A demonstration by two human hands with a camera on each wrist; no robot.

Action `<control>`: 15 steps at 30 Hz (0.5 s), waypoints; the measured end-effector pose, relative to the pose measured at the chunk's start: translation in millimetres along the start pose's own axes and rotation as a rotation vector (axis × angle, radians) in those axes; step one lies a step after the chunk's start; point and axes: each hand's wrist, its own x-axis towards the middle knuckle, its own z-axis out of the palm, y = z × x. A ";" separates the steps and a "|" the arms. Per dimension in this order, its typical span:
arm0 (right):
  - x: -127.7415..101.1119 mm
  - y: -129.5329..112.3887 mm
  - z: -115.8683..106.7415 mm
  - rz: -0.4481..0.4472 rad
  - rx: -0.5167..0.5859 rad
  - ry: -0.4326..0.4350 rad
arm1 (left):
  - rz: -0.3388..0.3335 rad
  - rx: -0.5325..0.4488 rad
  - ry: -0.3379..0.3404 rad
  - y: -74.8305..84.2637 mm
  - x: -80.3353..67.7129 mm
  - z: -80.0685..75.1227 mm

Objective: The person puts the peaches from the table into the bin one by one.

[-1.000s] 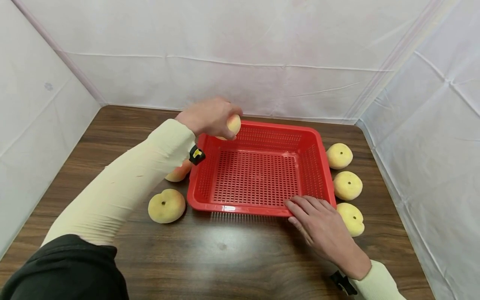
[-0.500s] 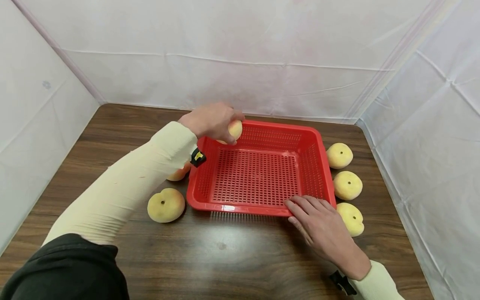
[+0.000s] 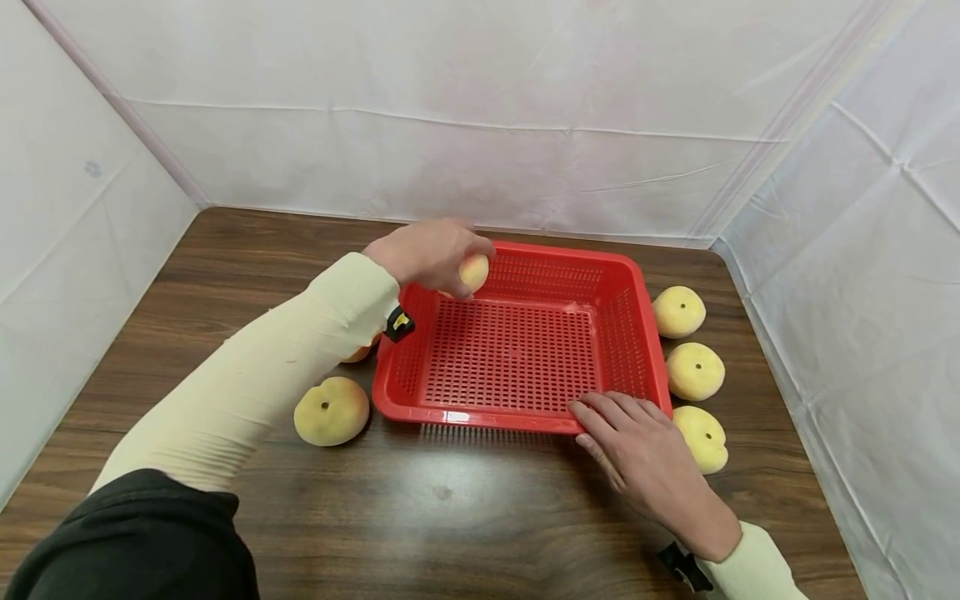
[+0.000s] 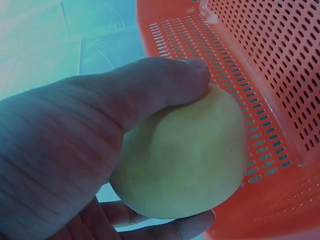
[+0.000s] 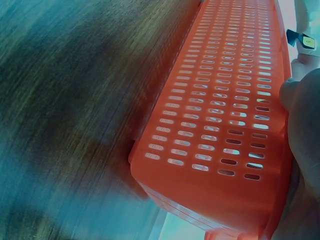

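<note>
1. Head view. Left hand (image 3: 420, 254) is curled round a yellow peach (image 3: 474, 272), held over the far left corner of the red basket (image 3: 633, 329), inside its rim. Basket floor is bare mesh. Right hand (image 3: 648, 458) lies flat, fingers (image 3: 600, 408) straight, their tips on the basket's near rim at the right corner. Basket sits on the dark wooden worktop (image 3: 450, 508). Three peaches in a line just right of the basket: far (image 3: 678, 311), middle (image 3: 695, 371), near (image 3: 703, 437), the near one beside the right hand. Left of the basket: one peach (image 3: 332, 410) near the front corner, another (image 3: 360, 352) mostly hidden under the left sleeve.

2. Left wrist view. Thumb (image 4: 150, 90) pressed across the top of the peach (image 4: 185, 160), fingers (image 4: 165, 231) wrapped beneath it. Slotted basket wall (image 4: 280, 75) just beside the fruit; touching or not, cannot tell.

3. Right wrist view. Basket's outer wall (image 5: 215, 130) fills the frame, standing on the worktop (image 5: 75, 100). One fingertip (image 5: 302, 107) rests at its upper edge.
</note>
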 end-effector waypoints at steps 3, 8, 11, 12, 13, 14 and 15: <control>0.1 0.0 -0.2 0.001 0.000 -0.001 | 0.013 0.013 0.009 0.5 0.9 3.1; -0.3 -0.4 -0.2 0.001 -0.002 0.002 | 0.030 0.025 0.015 1.9 2.5 7.6; -0.4 -0.8 -0.3 -0.002 -0.003 0.010 | 0.034 0.028 0.016 2.7 3.3 9.5; -0.3 -1.0 -0.3 -0.003 -0.002 0.014 | 0.035 0.032 0.016 2.8 3.6 10.1; -0.2 -1.1 -0.3 -0.004 -0.001 0.018 | 0.036 0.033 0.017 3.0 3.8 10.5; 0.0 -1.1 -0.4 -0.006 0.000 0.021 | 0.036 0.035 0.016 3.0 4.0 11.0; 0.1 -1.2 -0.5 -0.007 0.001 0.024 | 0.035 0.036 0.014 2.9 4.3 11.5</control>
